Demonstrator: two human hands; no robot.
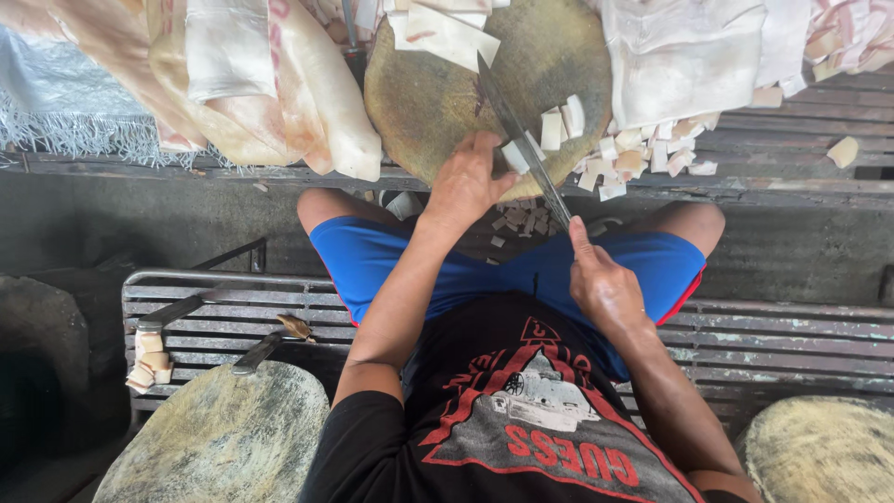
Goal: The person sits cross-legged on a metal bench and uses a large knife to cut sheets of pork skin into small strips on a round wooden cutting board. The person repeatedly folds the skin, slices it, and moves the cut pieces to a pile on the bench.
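Steel knife point(517, 140), tip away, slightly left.

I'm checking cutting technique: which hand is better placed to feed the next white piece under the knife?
The left hand: its fingers already rest on the white piece beside the blade on the round chopping block. The right hand grips the knife.

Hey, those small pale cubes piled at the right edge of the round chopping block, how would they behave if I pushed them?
The small cut cubes would probably slide rather than roll, being blocky and flat-sided. They look glossy like the pale slabs, so likely slippery. Lying loose at the chopping block rim, some may drop off; bits already lie below.
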